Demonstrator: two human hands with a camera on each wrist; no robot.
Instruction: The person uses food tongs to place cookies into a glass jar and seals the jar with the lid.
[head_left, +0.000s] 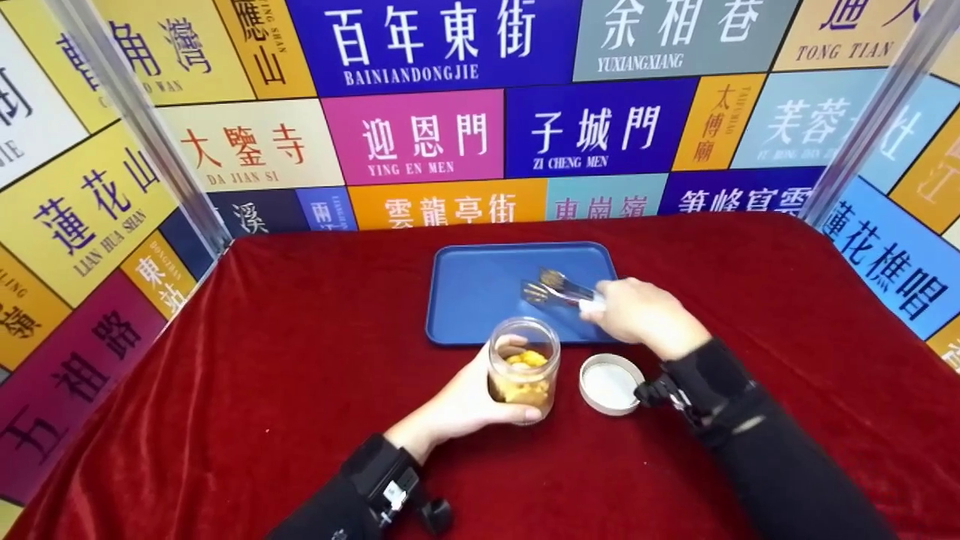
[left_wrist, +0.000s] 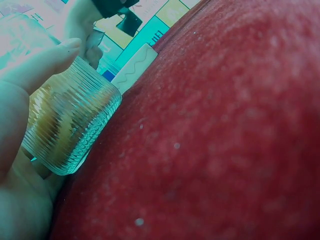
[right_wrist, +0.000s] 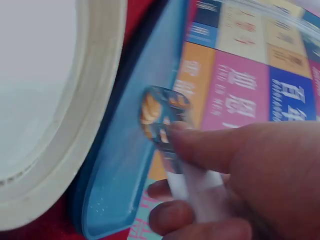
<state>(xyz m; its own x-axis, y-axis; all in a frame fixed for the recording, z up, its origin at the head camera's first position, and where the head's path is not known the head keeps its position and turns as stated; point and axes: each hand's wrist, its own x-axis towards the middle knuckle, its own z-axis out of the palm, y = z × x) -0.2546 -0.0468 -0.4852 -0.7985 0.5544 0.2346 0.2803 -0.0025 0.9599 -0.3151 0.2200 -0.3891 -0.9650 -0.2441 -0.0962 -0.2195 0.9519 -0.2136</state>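
My left hand grips a clear glass jar, its mouth open and tipped a little toward the camera. Chunky yellow pieces fill the jar's lower part. In the left wrist view the ribbed jar is near the red cloth, with the thumb across its side. My right hand holds metal tongs by their pale handle, over the blue tray. Golden-brown patches show at the slotted heads of the tongs in the right wrist view; whether they are food or reflection, I cannot tell.
A round off-white lid lies on the red cloth right of the jar, below my right wrist. Behind the table stands a wall of colourful signs, with metal posts at both sides.
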